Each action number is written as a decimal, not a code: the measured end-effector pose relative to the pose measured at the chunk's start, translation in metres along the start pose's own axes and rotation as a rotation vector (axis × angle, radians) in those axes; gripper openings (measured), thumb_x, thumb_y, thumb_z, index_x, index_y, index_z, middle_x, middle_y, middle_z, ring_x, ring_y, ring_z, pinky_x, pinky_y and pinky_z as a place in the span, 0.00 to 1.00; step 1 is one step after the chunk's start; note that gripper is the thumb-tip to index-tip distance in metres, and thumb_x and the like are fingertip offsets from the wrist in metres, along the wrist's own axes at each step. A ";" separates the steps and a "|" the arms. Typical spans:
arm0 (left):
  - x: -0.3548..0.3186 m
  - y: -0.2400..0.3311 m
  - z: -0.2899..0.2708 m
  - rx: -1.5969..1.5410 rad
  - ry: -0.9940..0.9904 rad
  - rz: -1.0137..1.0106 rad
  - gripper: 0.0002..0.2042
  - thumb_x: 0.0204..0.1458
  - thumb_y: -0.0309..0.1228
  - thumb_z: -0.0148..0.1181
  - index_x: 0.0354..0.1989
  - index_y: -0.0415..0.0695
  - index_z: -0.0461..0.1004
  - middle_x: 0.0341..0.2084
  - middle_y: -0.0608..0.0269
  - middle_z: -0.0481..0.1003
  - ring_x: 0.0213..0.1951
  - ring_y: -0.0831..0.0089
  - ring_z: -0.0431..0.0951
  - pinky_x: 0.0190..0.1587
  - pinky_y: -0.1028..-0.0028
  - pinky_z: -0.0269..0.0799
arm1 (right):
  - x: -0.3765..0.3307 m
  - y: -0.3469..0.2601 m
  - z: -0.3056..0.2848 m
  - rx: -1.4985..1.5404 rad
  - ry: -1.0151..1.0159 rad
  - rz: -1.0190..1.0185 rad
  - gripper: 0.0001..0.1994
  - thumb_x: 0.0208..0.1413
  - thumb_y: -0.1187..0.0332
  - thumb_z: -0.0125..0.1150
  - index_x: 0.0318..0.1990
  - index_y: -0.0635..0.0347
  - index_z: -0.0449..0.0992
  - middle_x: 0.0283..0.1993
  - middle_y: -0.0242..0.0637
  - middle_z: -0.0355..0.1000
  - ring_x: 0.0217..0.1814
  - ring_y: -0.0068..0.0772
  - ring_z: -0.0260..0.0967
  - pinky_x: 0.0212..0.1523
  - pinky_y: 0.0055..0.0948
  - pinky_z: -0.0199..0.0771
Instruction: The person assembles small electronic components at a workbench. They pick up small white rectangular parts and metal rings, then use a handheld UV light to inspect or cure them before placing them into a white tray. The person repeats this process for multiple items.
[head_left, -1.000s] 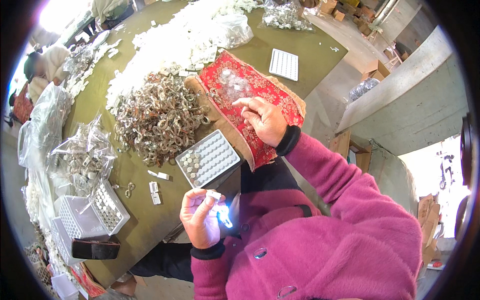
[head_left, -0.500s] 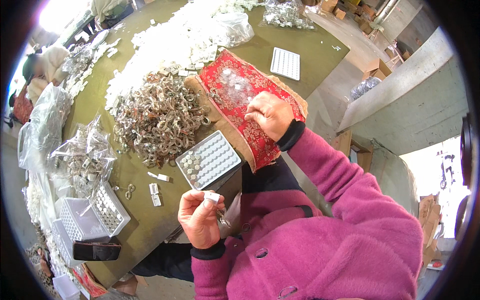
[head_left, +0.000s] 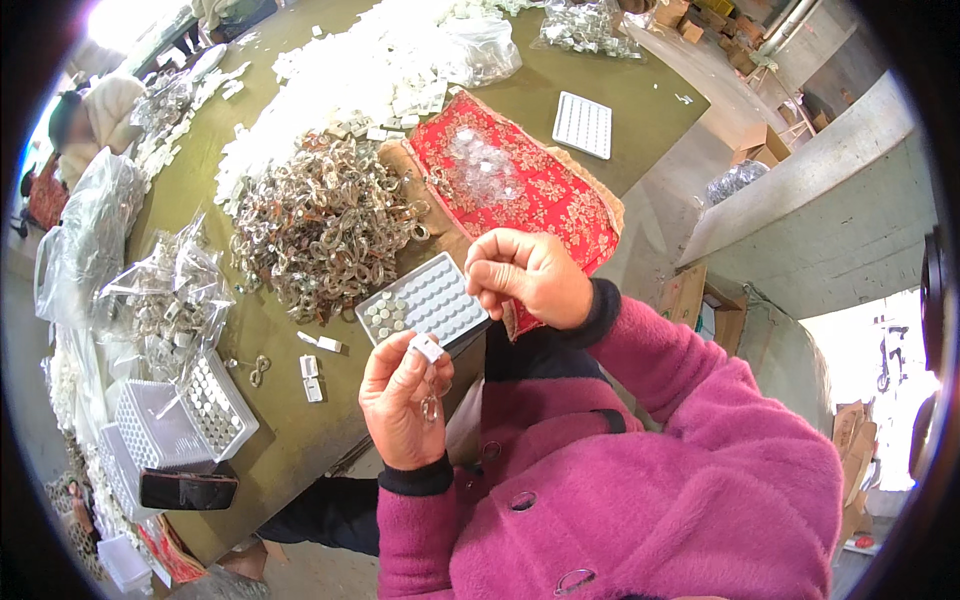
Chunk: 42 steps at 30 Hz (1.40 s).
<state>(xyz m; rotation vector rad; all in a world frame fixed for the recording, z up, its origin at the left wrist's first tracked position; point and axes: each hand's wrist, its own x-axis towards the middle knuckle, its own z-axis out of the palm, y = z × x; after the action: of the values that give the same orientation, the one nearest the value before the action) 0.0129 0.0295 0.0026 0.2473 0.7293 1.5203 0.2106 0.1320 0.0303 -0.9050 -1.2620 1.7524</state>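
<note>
My left hand (head_left: 402,415) pinches a small white plastic case (head_left: 427,347) between thumb and fingertips, and a thin looped wire (head_left: 430,405) dangles below it. My right hand (head_left: 535,282) is closed in a pinch over the right end of a grey-white tray (head_left: 440,288); whatever lies between its fingertips is too small to make out. Round silver button cells (head_left: 385,315) fill the tray's left part, while its other round pockets are bare. A red flowered cloth (head_left: 575,205) lies beyond my right hand, with small clear plastic pieces (head_left: 482,165) on it.
A big heap of coiled wires (head_left: 325,225) stands behind the tray, white plastic parts (head_left: 350,75) beyond. At left are filled plastic bags (head_left: 175,300), cell trays (head_left: 215,410) and a dark phone (head_left: 188,490). Another tray (head_left: 582,125) lies far right. A person (head_left: 105,115) sits far left.
My right hand has come from the red cloth down and left to the tray, near my left hand. My left hand has risen slightly, still holding the white case.
</note>
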 end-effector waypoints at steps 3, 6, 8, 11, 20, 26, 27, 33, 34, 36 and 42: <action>0.004 -0.001 0.002 -0.032 -0.023 -0.030 0.12 0.58 0.21 0.63 0.51 0.37 0.77 0.40 0.51 0.82 0.36 0.65 0.82 0.39 0.70 0.78 | -0.008 0.006 0.018 -0.083 -0.030 -0.088 0.08 0.70 0.66 0.60 0.45 0.61 0.74 0.34 0.27 0.73 0.29 0.14 0.67 0.30 0.18 0.70; 0.006 -0.004 0.000 -0.052 -0.043 -0.031 0.13 0.62 0.23 0.60 0.55 0.37 0.74 0.45 0.46 0.79 0.43 0.61 0.82 0.43 0.68 0.80 | -0.012 0.012 0.030 -0.213 -0.041 -0.152 0.08 0.70 0.66 0.60 0.45 0.61 0.73 0.34 0.24 0.69 0.32 0.13 0.64 0.34 0.18 0.67; 0.005 -0.003 -0.002 -0.106 -0.122 -0.072 0.13 0.62 0.23 0.59 0.54 0.36 0.74 0.45 0.47 0.80 0.43 0.61 0.81 0.43 0.67 0.80 | -0.012 0.013 0.035 -0.264 -0.052 -0.213 0.07 0.69 0.66 0.61 0.46 0.60 0.73 0.35 0.24 0.70 0.35 0.14 0.65 0.37 0.19 0.69; 0.005 -0.003 -0.004 -0.063 -0.090 -0.012 0.13 0.63 0.25 0.59 0.55 0.35 0.74 0.44 0.50 0.80 0.41 0.64 0.81 0.43 0.68 0.79 | -0.012 0.010 0.035 -0.392 -0.046 -0.338 0.06 0.66 0.70 0.65 0.42 0.61 0.76 0.35 0.28 0.72 0.36 0.20 0.70 0.39 0.24 0.72; 0.003 0.001 -0.007 -0.058 -0.117 -0.031 0.14 0.61 0.24 0.61 0.54 0.34 0.75 0.42 0.50 0.81 0.40 0.65 0.81 0.42 0.68 0.78 | -0.006 -0.001 0.029 -0.606 -0.156 -0.506 0.06 0.57 0.72 0.68 0.39 0.62 0.80 0.35 0.44 0.76 0.39 0.47 0.77 0.41 0.39 0.76; 0.001 0.003 -0.011 -0.023 -0.112 -0.057 0.14 0.63 0.27 0.59 0.54 0.34 0.74 0.41 0.53 0.80 0.39 0.65 0.81 0.40 0.69 0.77 | -0.003 -0.005 0.028 -0.668 -0.247 -0.565 0.06 0.57 0.71 0.66 0.39 0.62 0.78 0.35 0.44 0.76 0.39 0.51 0.76 0.41 0.41 0.76; 0.001 0.003 -0.012 -0.027 -0.115 -0.060 0.14 0.63 0.27 0.59 0.54 0.34 0.74 0.41 0.52 0.80 0.39 0.65 0.81 0.40 0.69 0.77 | -0.003 -0.005 0.028 -0.685 -0.258 -0.588 0.06 0.57 0.71 0.66 0.39 0.62 0.78 0.35 0.45 0.76 0.39 0.51 0.76 0.41 0.42 0.76; -0.003 0.006 -0.012 0.070 -0.125 -0.081 0.14 0.61 0.27 0.61 0.52 0.33 0.75 0.41 0.51 0.80 0.38 0.64 0.81 0.40 0.69 0.78 | -0.001 -0.014 0.025 -0.754 -0.393 -0.636 0.06 0.59 0.71 0.64 0.41 0.62 0.77 0.35 0.45 0.74 0.38 0.52 0.76 0.40 0.43 0.75; -0.005 0.006 -0.012 0.057 -0.132 -0.093 0.14 0.60 0.27 0.61 0.51 0.33 0.76 0.41 0.51 0.80 0.38 0.64 0.81 0.41 0.69 0.78 | 0.000 -0.015 0.027 -0.757 -0.413 -0.649 0.06 0.59 0.71 0.63 0.42 0.62 0.77 0.35 0.45 0.74 0.38 0.52 0.76 0.40 0.42 0.75; -0.007 0.005 -0.010 -0.023 -0.130 -0.133 0.13 0.60 0.27 0.62 0.51 0.34 0.76 0.39 0.53 0.80 0.36 0.64 0.80 0.38 0.69 0.77 | -0.002 -0.019 0.030 -0.782 -0.427 -0.595 0.07 0.59 0.72 0.64 0.42 0.63 0.77 0.35 0.44 0.73 0.38 0.51 0.75 0.39 0.42 0.75; -0.016 0.020 -0.001 0.101 -0.152 -0.097 0.13 0.63 0.26 0.60 0.55 0.37 0.75 0.39 0.53 0.80 0.33 0.67 0.79 0.35 0.71 0.75 | -0.003 -0.018 0.033 -0.768 -0.333 -0.564 0.05 0.56 0.74 0.67 0.39 0.63 0.79 0.34 0.42 0.75 0.37 0.46 0.76 0.39 0.37 0.76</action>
<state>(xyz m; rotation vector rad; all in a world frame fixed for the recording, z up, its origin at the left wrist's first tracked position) -0.0019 0.0157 0.0177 0.3939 0.6879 1.3588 0.1865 0.1194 0.0566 -0.5545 -2.2279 0.9799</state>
